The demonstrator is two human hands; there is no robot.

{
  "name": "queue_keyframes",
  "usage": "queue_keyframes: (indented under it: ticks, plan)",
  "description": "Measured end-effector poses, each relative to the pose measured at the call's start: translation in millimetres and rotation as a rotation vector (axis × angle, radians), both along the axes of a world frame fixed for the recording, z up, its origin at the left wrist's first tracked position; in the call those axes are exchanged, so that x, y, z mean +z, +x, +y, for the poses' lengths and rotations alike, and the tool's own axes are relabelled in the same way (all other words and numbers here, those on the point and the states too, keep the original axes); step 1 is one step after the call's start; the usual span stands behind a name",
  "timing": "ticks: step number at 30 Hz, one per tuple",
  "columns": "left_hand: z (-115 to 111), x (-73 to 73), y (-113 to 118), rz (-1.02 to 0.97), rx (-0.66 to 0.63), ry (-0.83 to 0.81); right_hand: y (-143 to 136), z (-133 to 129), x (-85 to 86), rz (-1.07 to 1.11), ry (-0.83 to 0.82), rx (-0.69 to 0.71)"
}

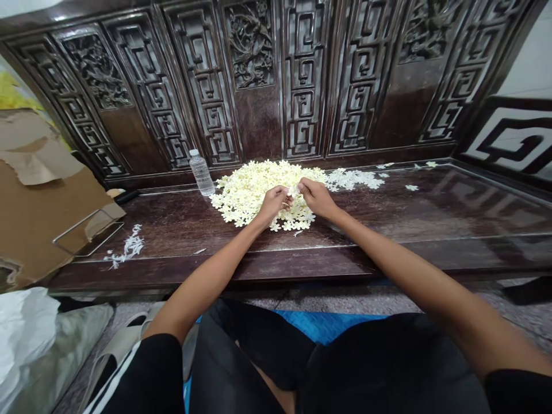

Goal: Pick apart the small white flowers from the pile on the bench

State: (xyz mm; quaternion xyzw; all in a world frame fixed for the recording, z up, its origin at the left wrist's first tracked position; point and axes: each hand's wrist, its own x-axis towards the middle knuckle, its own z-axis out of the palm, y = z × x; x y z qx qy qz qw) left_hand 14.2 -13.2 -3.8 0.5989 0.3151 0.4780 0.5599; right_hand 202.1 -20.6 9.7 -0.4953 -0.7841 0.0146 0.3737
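My left hand (276, 202) is closed in a pinch over the front of a heap of pale yellow flowers (248, 190). Facing it, my right hand (317, 196) pinches too, with the fingertips of both hands close together. A small pale flower (294, 190) shows between them, partly hidden by the fingers. To the right of the heap lies a patch of white flowers (351, 179) on the dark wooden bench (414, 224). A single loose flower (412, 187) rests farther right.
A clear plastic bottle (201, 174) with a white cap stands left of the heap. Thin white pieces (129, 247) lie at the bench's left. A torn cardboard box (47, 201) and a metal wire frame (88, 233) are farther left. The carved backrest (259, 115) rises behind.
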Motion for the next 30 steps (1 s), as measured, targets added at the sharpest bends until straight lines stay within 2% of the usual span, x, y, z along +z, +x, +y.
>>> queue_keyframes:
  ticks: [3, 6, 8, 9, 11, 13, 16, 21, 25, 30]
  plan:
    - [1, 1.4, -2, 0.046, 0.084, 0.001, 17, 6, 8.1, -0.084, -0.082, -0.254]
    - [2, 2.0, -4, 0.104, 0.142, 0.03, 45, 8, 18.1, -0.05, -0.128, -0.552]
    - [2, 2.0, -4, 0.147, 0.176, 0.059, 61, 5, 24.2, -0.053, -0.148, -0.671]
    - [3, 2.2, -4, 0.166, 0.192, 0.074, 66, 1, 26.9, -0.07, -0.144, -0.677]
    - [3, 3.4, -4, 0.195, 0.224, 0.106, 65, -6, 31.6, -0.121, -0.109, -0.611]
    - [2, 5.9, -4, 0.213, 0.253, 0.136, 52, -13, 34.9, -0.175, -0.062, -0.504]
    - [0, 10.7, -5, 0.221, 0.282, 0.167, 19, -16, 37.7, -0.235, -0.004, -0.339]
    - [0, 12.6, -7, 0.182, 0.282, 0.124, -29, -2, 36.0, -0.344, -0.017, -0.048]
    - [2, 11.0, -9, 0.077, 0.233, 0.012, -45, 3, 22.5, -0.299, 0.006, -0.034]
    - [-1, 11.9, -8, -0.064, 0.132, -0.074, -45, -4, 4.7, -0.203, 0.03, -0.06]
